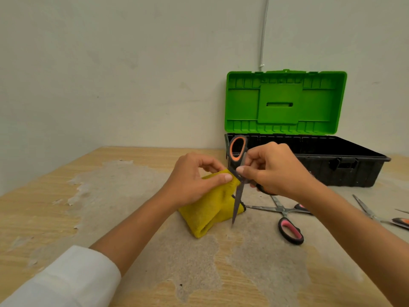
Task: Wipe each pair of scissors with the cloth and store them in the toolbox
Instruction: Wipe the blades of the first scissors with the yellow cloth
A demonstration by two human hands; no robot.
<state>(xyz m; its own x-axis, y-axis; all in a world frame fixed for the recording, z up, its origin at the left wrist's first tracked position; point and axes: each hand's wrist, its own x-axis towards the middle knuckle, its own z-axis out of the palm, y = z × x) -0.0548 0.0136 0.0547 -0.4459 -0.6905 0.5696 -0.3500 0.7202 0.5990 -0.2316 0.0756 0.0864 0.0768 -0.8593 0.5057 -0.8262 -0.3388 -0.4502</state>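
Note:
My right hand (pixel 274 169) grips black scissors with orange-lined handles (pixel 238 149), held open above the table, one blade pointing down. My left hand (pixel 192 180) pinches a yellow cloth (pixel 210 211) against the scissors near their pivot; the cloth hangs down to the table. The toolbox (pixel 345 160) stands at the back right, black base open, green lid (pixel 285 103) upright against the wall. A pair of pink-handled scissors (pixel 287 224) lies open on the table below my right forearm. Another orange-handled pair (pixel 376 216) lies at the right edge.
The wooden table (pixel 110 196) has worn, peeling patches of veneer. A pale wall rises right behind it, with a white cable (pixel 263 41) running down to the toolbox lid. A white sleeve (pixel 73 278) covers my left upper arm.

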